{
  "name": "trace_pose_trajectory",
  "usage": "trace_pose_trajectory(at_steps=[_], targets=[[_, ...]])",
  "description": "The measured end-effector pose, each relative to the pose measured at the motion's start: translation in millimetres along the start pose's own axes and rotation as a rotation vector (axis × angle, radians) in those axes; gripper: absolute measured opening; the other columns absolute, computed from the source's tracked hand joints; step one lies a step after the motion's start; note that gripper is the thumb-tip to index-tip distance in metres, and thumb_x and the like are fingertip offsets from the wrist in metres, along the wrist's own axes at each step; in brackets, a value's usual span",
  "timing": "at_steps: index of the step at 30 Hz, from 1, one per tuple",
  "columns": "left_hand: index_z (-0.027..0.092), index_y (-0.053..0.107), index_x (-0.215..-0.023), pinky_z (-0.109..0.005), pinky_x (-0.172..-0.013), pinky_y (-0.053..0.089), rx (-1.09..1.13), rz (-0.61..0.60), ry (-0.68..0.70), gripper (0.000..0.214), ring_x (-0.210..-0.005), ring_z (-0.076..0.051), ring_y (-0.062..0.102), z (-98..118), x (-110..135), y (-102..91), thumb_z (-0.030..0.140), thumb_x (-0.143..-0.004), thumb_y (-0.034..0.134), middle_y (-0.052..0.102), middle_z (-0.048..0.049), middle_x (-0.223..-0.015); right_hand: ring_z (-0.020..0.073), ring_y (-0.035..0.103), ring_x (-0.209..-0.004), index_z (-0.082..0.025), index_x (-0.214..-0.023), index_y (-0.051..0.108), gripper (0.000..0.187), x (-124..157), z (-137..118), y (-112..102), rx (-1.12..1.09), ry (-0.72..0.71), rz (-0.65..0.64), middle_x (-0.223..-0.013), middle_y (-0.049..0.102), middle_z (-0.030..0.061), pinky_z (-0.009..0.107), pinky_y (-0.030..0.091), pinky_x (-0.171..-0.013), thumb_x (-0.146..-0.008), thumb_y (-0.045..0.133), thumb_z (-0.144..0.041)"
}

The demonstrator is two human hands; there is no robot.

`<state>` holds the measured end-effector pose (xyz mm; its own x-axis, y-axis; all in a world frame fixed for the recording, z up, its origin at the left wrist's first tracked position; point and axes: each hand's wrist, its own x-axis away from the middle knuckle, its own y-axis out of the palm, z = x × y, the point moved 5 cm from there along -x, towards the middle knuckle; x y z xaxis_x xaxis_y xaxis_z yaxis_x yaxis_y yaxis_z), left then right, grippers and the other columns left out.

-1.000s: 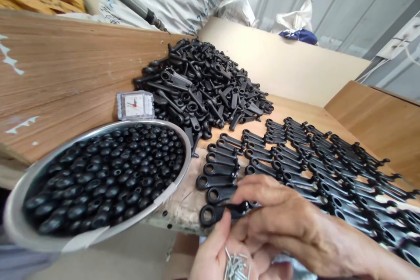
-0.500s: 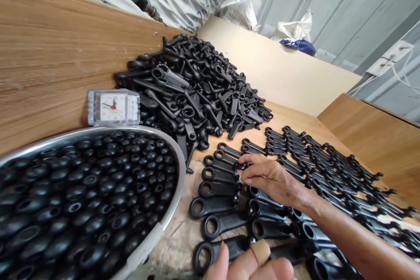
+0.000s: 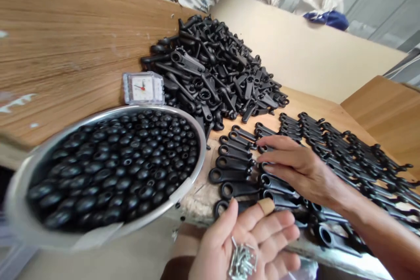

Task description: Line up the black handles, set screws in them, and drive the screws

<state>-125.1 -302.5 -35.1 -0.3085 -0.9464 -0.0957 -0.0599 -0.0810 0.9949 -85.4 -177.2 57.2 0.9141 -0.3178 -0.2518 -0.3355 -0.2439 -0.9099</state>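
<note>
My left hand (image 3: 249, 238) is palm up in the lower middle, with a small heap of silvery screws (image 3: 243, 262) cupped in it. A tan bandage wraps one of its fingers. My right hand (image 3: 292, 162) reaches in from the right over rows of black crank handles (image 3: 231, 162), each with a ring at one end. Its fingers are stretched out and slightly apart at the narrow ends of the nearest row; whether the fingertips touch a handle cannot be made out. Nothing shows between them.
A metal bowl (image 3: 201, 140) full of black, holed knobs (image 3: 127, 162) stands at left. Behind it sits a small clear-cased clock (image 3: 143, 88). A pile of loose crank handles (image 3: 216, 70) leans at the back, against wooden boards (image 3: 82, 30). More handle rows (image 3: 354, 148) spread right.
The view has shifted, showing more of the bowl. My left hand has come further into view, revealing the screws. My right hand's fingers have straightened from a pinch at a handle's end.
</note>
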Motion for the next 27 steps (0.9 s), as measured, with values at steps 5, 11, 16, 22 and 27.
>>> trace_pose_trajectory(at_steps=[5, 11, 16, 22, 27], targets=[[0.014, 0.061, -0.112, -0.032, -0.09, 0.038, 0.033, -0.019, 0.041, 0.036, -0.105, -0.019, 0.056, -18.5, 0.6, 18.3, 0.037, -0.09, 0.046, 0.066, -0.0064, -0.11, 0.0176, 0.05, -0.113, -0.022, -0.089, 0.071, 0.02, 22.2, -71.1, -9.3, -0.09, -0.273, -0.304, -0.113, 0.061, 0.0052, 0.032, 0.034, -0.104, -0.082, 0.054, -0.014], [0.019, 0.068, -0.097, -0.03, -0.097, 0.032, 0.036, -0.159, 0.076, 0.039, -0.107, -0.013, 0.056, -36.3, 7.4, 36.3, 0.024, -0.096, 0.029, 0.063, -0.0006, -0.117, 0.016, 0.055, -0.101, -0.018, -0.077, 0.068, 0.012, 43.6, -95.2, 3.1, -0.044, -0.288, -0.526, -0.101, 0.064, 0.0052, 0.035, 0.025, -0.109, -0.08, 0.057, -0.013], [0.019, 0.068, -0.093, -0.032, -0.097, 0.034, 0.011, -0.157, 0.06, 0.038, -0.108, -0.015, 0.055, -45.0, 6.0, 38.7, 0.028, -0.096, 0.031, 0.063, -0.002, -0.117, 0.0159, 0.054, -0.097, -0.017, -0.073, 0.065, 0.013, 50.3, -96.9, 4.9, -0.078, -0.295, -0.477, -0.099, 0.063, 0.006, 0.034, 0.032, -0.103, -0.082, 0.056, -0.016], [0.019, 0.067, -0.103, -0.029, -0.094, 0.036, 0.011, -0.102, 0.015, 0.026, -0.104, -0.016, 0.058, -38.8, -0.8, 21.9, 0.029, -0.092, 0.045, 0.067, -0.0031, -0.108, 0.016, 0.051, -0.106, -0.015, -0.081, 0.067, 0.016, 45.9, -86.0, -4.3, -0.224, -0.199, -0.365, -0.104, 0.063, 0.0066, 0.03, 0.034, -0.102, -0.086, 0.052, -0.017], [0.013, 0.063, -0.112, -0.041, -0.102, 0.029, -0.141, -0.07, -0.003, 0.039, -0.117, -0.028, 0.05, -14.2, -2.4, -6.1, 0.041, -0.086, 0.054, 0.061, -0.0102, -0.118, 0.0161, 0.057, -0.097, -0.015, -0.073, 0.066, 0.019, 14.9, -17.0, -11.7, -0.445, 0.148, -0.055, -0.105, 0.063, 0.0079, 0.028, 0.043, -0.088, -0.084, 0.054, -0.024]])
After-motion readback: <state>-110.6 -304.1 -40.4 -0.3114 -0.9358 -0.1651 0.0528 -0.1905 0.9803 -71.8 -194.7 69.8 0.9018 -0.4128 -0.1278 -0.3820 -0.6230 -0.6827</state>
